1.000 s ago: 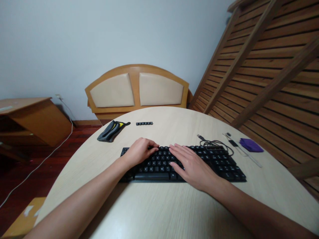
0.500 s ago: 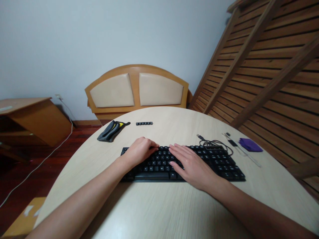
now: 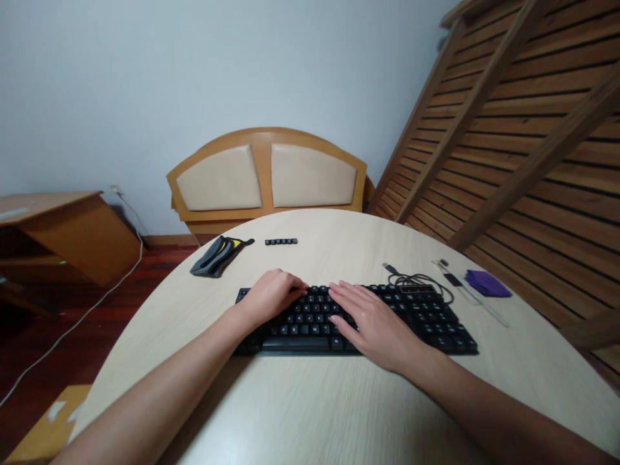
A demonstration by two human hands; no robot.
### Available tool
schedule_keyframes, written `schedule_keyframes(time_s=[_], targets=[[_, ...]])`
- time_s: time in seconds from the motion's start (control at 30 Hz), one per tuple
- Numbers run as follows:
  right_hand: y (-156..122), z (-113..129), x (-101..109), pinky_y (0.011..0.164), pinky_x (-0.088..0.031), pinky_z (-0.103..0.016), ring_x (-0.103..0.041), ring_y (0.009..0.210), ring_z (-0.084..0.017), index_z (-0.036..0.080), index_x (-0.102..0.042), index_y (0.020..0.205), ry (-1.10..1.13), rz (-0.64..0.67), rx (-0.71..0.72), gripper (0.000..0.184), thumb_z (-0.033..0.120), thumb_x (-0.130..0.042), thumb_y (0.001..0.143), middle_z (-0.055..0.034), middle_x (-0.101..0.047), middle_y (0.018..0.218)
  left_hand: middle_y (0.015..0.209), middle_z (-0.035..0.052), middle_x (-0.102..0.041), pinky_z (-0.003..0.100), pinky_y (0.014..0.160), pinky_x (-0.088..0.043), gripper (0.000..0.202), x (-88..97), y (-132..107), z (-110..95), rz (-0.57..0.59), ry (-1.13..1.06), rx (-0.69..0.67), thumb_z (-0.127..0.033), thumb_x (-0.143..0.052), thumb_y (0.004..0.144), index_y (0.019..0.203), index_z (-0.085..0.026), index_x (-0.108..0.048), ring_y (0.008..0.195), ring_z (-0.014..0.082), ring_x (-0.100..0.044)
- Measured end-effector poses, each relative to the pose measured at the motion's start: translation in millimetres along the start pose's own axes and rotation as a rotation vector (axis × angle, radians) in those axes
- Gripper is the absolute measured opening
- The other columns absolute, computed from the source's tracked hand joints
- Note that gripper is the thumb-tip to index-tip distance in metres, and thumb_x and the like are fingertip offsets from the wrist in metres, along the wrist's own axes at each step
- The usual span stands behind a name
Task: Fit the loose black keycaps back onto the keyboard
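A black keyboard (image 3: pixel 295 343) lies across the middle of the table. Over its upper left part is my left hand (image 3: pixel 274 297), thumb and forefinger pinched together at the top row of keys. Whatever sits between those fingertips is too small and hidden to make out. My right hand (image 3: pixel 371 320) rests flat on the keyboard right of centre, fingers stretched out and thumb apart, covering several keys. Beyond the keyboard, several loose black keycaps (image 3: pixel 281 241) stand in a short row.
A grey, black and yellow folded cloth item (image 3: pixel 217 255) lies at the table's left. Behind the keyboard's right end is a coiled USB cable (image 3: pixel 411 279). Farther right are a thin tool with a black handle (image 3: pixel 453 279) and a purple cloth (image 3: pixel 487 284). A headboard (image 3: pixel 266 174) stands behind the table (image 3: pixel 310 407).
Both hands keep their places on the keyboard. The whole view has shifted very slightly; nothing on the table has visibly moved.
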State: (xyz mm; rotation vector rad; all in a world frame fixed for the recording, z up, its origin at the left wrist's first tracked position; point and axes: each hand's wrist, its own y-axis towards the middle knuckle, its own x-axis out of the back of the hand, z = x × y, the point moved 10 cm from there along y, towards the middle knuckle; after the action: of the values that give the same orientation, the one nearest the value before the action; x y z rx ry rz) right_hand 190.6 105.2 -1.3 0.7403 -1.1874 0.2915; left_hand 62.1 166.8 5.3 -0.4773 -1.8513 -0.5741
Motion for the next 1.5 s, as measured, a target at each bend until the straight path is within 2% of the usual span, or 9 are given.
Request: schedule_keyframes(time_s=[0.2, 0.3, 0.4, 0.53, 0.63, 0.8, 0.97, 1.17, 1.5], targets=[[-0.1, 1.1, 3.6, 0.112, -0.042, -0.053, -0.049, 0.136, -0.028, 0.011, -0.059, 0.136, 0.017, -0.022, 0.009, 0.045, 0.036, -0.049, 0.099, -0.0131, -0.057, 0.142, 0.099, 0.0032, -0.079, 0.026, 0.078, -0.053, 0.023, 5.7, 2.8, 5.5, 0.017, -0.031, -0.021, -0.029, -0.056, 0.097, 0.104, -0.022, -0.077, 0.087, 0.0197, -0.074], [0.0, 1.1, 4.8, 0.112, -0.042, -0.053, -0.05, 0.135, -0.028, 0.014, -0.059, 0.136, 0.03, -0.035, 0.012, 0.043, 0.035, -0.05, 0.099, -0.0117, -0.057, 0.142, 0.101, 0.0042, -0.078, 0.026, 0.08, -0.053, 0.028, 9.5, 7.6, 18.3, -0.008, -0.004, -0.008, -0.031, -0.05, 0.1, 0.104, -0.021, -0.076, 0.089, 0.0194, -0.073], [-0.2, 1.0, 6.1, 0.112, -0.042, -0.053, -0.05, 0.135, -0.028, 0.017, -0.06, 0.136, 0.048, -0.052, 0.014, 0.042, 0.034, -0.051, 0.099, -0.0108, -0.058, 0.142, 0.113, 0.0077, -0.075, 0.03, 0.088, -0.052, 0.029, 11.9, 18.4, 38.9, -0.043, 0.066, 0.004, -0.031, -0.049, 0.099, 0.109, -0.019, -0.073, 0.101, 0.0219, -0.07], [-0.3, 0.8, 6.2, 0.112, -0.042, -0.053, -0.051, 0.134, -0.028, 0.017, -0.06, 0.136, 0.047, -0.055, 0.013, 0.042, 0.034, -0.051, 0.099, -0.011, -0.058, 0.142, 0.138, 0.0153, -0.059, 0.039, 0.105, -0.044, 0.033, 13.3, 40.1, 67.6, -0.072, 0.193, 0.018, -0.027, -0.05, 0.096, 0.12, -0.014, -0.068, 0.126, 0.0279, -0.056], [0.1, 1.0, 5.8, 0.112, -0.043, -0.053, -0.051, 0.134, -0.028, 0.015, -0.06, 0.135, 0.041, -0.047, 0.015, 0.042, 0.034, -0.051, 0.098, -0.0116, -0.058, 0.142, 0.145, 0.0151, -0.052, 0.04, 0.112, -0.037, 0.038, 9.2, 57.0, 80.7, -0.058, 0.268, 0.011, -0.022, -0.051, 0.094, 0.129, -0.014, -0.061, 0.134, 0.0276, -0.048], [0.6, 1.3, 6.5, 0.111, -0.043, -0.053, -0.05, 0.135, -0.028, 0.015, -0.06, 0.135, 0.04, -0.044, 0.016, 0.042, 0.033, -0.051, 0.099, -0.0112, -0.058, 0.142, 0.152, 0.0135, -0.045, 0.051, 0.117, -0.025, 0.049, -3.1, 79.0, 93.2, -0.04, 0.354, 0.037, -0.019, -0.052, 0.091, 0.141, -0.017, -0.048, 0.143, 0.032, -0.036], [0.6, 1.8, 7.6, 0.111, -0.043, -0.053, -0.05, 0.135, -0.028, 0.015, -0.059, 0.136, 0.049, -0.042, 0.013, 0.042, 0.033, -0.051, 0.098, -0.0116, -0.058, 0.142, 0.152, 0.0138, -0.045, 0.054, 0.116, -0.026, 0.048, -13.8, 90.3, 99.0, -0.029, 0.384, 0.059, -0.017, -0.046, 0.093, 0.142, -0.018, -0.045, 0.144, 0.0328, -0.034], [0.2, 1.0, 7.0, 0.112, -0.043, -0.053, -0.05, 0.135, -0.028, 0.017, -0.059, 0.136, 0.065, -0.052, 0.012, 0.042, 0.033, -0.051, 0.098, -0.0111, -0.058, 0.142, 0.15, 0.0125, -0.049, 0.053, 0.118, -0.024, 0.046, -19.7, 87.7, 94.5, -0.024, 0.379, 0.028, -0.014, -0.043, 0.095, 0.14, -0.018, -0.047, 0.142, 0.0291, -0.038], [-0.3, 0.7, 5.2, 0.113, -0.042, -0.052, -0.05, 0.135, -0.027, 0.015, -0.059, 0.136, 0.024, -0.045, 0.021, 0.042, 0.034, -0.049, 0.1, -0.0107, -0.057, 0.142, 0.134, 0.0127, -0.063, 0.04, 0.111, -0.038, 0.039, -12.0, 74.7, 80.2, -0.03, 0.333, -0.021, -0.009, -0.043, 0.093, 0.128, -0.014, -0.061, 0.124, 0.0234, -0.059]])
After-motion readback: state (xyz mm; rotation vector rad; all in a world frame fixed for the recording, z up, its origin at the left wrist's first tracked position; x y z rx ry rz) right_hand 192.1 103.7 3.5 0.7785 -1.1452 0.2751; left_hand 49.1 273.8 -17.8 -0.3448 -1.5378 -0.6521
